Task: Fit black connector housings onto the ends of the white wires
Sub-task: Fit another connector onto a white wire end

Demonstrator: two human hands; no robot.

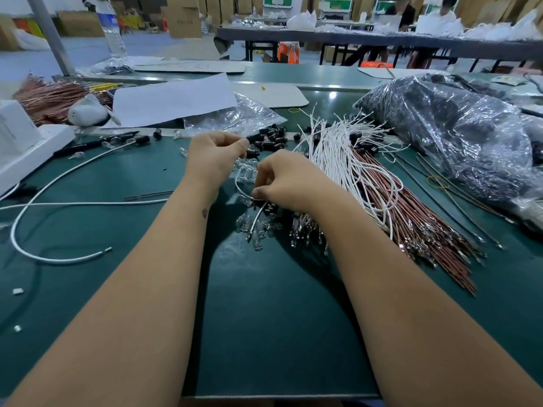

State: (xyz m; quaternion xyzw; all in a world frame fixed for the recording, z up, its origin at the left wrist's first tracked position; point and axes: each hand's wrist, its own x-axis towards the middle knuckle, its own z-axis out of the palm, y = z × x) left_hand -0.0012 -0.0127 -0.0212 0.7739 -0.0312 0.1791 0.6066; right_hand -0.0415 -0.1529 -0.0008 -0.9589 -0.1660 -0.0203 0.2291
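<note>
White plastic blocks point(20, 139) sit at the far left edge of the green table point(264, 318), with a long white wire point(53, 183) looping across the mat beside them (its bare metal tip lies free). Near the middle, the left hand point(214, 160) has its fingers curled, pinching a black connector housing point(255, 138) at the edge of a small heap of housings point(271, 139). Just right of it, the right hand point(289, 182) pinches a curved white wire point(242, 189) between thumb and fingers, above some clear glass bulbs point(255, 230). Further right lies the bundle of white wires point(346, 154) over reddish-brown wires point(417, 227), then a crinkled plastic bag point(458, 133).
</note>
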